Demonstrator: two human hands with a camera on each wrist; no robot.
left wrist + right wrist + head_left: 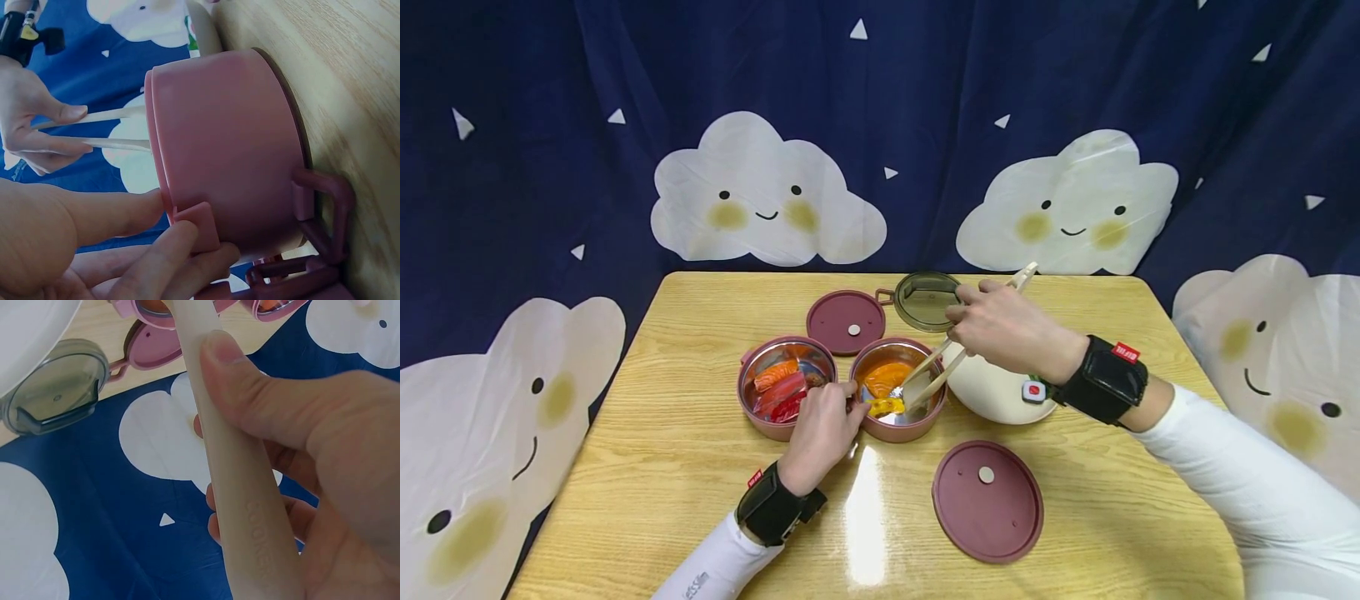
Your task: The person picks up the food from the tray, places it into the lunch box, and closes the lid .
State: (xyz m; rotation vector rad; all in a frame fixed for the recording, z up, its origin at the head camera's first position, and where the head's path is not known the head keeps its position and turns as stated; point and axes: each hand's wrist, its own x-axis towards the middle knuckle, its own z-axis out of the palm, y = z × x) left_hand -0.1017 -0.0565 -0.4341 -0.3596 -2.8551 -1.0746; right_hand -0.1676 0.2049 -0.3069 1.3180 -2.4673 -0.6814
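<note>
My left hand [822, 433] pinches the small side tab [201, 226] of a pink metal-lined bowl [225, 144], thumb at the rim and fingers beneath. Inside this bowl lie an orange salmon-like piece [886, 377] and a yellow piece [887, 407]. Beige tongs [244, 500] are in my right hand [1011, 325], thumb on one arm and fingers on the other. Their tips reach down into the same bowl, next to the yellow piece; whether they touch it I cannot tell. A second pink bowl [769, 428] at left holds an orange piece [777, 375] and red pieces [781, 394].
Behind the bowls lie a maroon lid [831, 321] and a smoky clear lid [928, 312]. A white plate [992, 398] with a sushi roll [1034, 391] on it stands at right, partly under my right arm. Another maroon lid [988, 517] lies nearer the front.
</note>
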